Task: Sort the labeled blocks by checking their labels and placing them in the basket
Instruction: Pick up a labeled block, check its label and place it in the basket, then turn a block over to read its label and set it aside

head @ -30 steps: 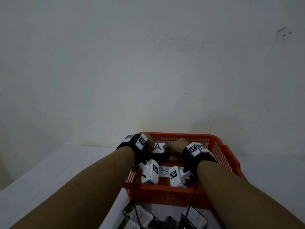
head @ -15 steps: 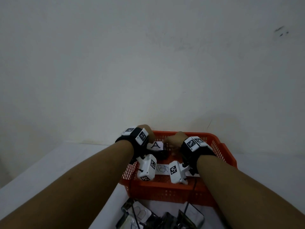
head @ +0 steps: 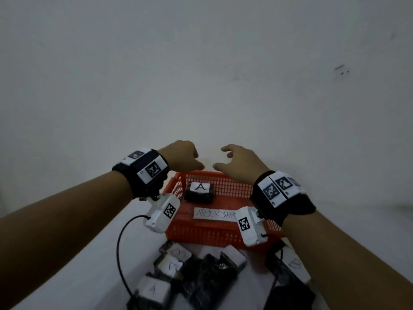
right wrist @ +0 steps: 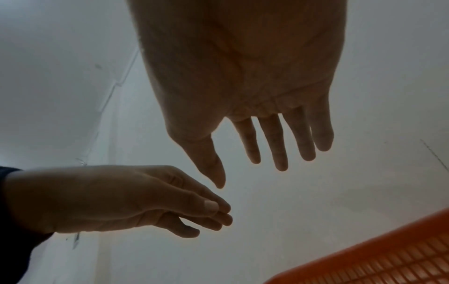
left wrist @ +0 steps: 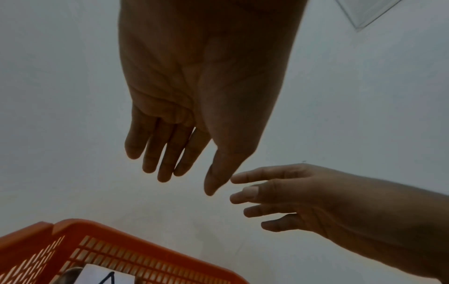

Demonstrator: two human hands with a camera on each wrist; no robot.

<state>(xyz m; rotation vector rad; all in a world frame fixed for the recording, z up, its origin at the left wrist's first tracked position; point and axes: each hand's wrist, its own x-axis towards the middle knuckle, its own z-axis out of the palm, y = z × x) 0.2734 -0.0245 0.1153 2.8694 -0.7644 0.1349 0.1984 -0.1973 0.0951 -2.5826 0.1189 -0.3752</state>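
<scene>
An orange mesh basket point(head: 220, 234) stands on the white table. Inside it at the back lies a dark block with a white label "A" point(head: 199, 191), and a paper strip with handwriting point(head: 214, 213) lies on the basket floor. My left hand point(head: 183, 157) and right hand point(head: 234, 163) hover above the basket's far rim, both empty with relaxed fingers. The wrist views show the same: my left hand point(left wrist: 179, 165) and right hand point(right wrist: 257, 165) with straight fingers, holding nothing, the basket rim point(left wrist: 145, 247) point(right wrist: 379, 257) below them.
Several dark labeled blocks lie in a heap in front of the basket: one marked "A" point(head: 153, 289), others point(head: 174, 264) point(head: 293, 264) beside it. A black cable point(head: 121, 253) loops from the left wrist camera. A white wall stands close behind the basket.
Both hands let go of the "A" block in the basket and rose above its far rim, now empty. The head view has tilted down, showing more of the heap.
</scene>
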